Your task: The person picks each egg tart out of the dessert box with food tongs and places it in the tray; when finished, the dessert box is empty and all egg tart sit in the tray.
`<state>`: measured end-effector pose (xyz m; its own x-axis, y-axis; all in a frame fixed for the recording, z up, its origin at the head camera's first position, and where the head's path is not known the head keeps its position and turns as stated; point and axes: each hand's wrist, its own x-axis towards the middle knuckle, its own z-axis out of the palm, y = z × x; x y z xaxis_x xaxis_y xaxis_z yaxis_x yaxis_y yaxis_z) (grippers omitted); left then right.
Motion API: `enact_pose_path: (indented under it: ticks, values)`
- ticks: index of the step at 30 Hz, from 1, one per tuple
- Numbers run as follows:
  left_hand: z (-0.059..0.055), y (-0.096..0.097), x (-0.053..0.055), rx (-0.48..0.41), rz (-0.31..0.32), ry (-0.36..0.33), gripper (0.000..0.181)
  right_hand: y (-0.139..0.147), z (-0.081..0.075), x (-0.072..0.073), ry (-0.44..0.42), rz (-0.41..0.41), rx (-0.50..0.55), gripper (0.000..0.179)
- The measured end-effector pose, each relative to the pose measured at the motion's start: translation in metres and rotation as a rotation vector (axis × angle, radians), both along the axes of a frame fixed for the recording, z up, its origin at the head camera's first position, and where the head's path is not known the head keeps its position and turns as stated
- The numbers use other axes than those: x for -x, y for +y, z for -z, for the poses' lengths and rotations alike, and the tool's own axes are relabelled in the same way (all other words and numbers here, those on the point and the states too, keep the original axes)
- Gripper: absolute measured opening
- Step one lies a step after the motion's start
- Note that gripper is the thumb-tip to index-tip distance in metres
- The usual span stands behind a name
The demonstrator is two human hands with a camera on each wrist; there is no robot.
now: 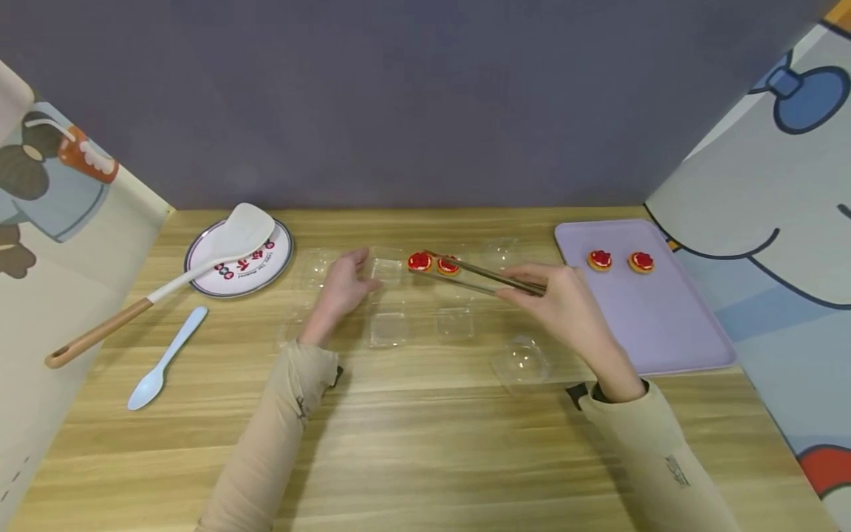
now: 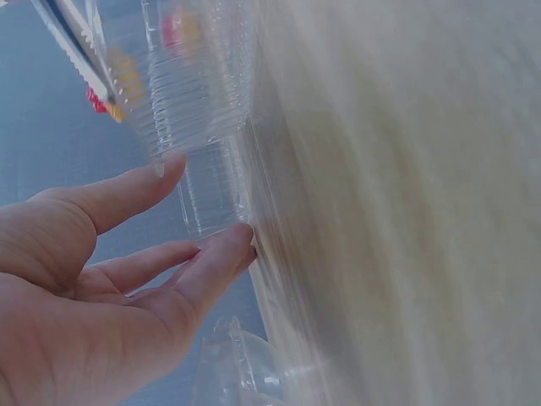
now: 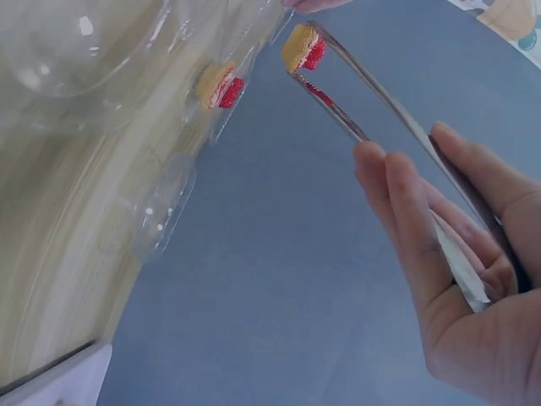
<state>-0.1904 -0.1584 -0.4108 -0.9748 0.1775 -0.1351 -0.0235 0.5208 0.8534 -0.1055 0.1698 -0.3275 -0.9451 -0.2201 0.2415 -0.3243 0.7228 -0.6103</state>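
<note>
My right hand (image 1: 565, 307) grips metal tongs (image 1: 485, 277) whose tips hold a small red-topped tart (image 3: 303, 49) above a clear plastic container (image 1: 388, 266) with several compartments. A second tart (image 3: 221, 87) sits in the container, just right of the held one in the head view. At the container's left end is my left hand (image 1: 346, 281), thumb and fingers extended and apart. In the left wrist view its thumb (image 2: 135, 190) touches or nearly touches the clear plastic edge. Two more tarts (image 1: 600, 259) lie on the lilac tray (image 1: 678, 325) at the right.
Other clear plastic pieces stand around the container, including a domed lid (image 1: 521, 362) in front of the right hand. To the left, a ladle (image 1: 246, 230) with a wooden handle rests on a white plate (image 1: 255, 273). A light-blue spoon (image 1: 162, 366) lies nearer the front.
</note>
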Motion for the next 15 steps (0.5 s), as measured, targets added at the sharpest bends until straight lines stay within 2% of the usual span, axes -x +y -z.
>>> enact_pose_path:
  ticks: [5, 15]
  values:
    - [-0.001, 0.0, -0.001, 0.006, -0.001, 0.004, 0.077, 0.01, 0.001, -0.007, 0.005, 0.023, 0.001, 0.027]
    - [-0.002, 0.0, -0.001, 0.017, 0.004, 0.01, 0.077, 0.027, 0.006, -0.019, 0.118, 0.049, -0.005, 0.026]
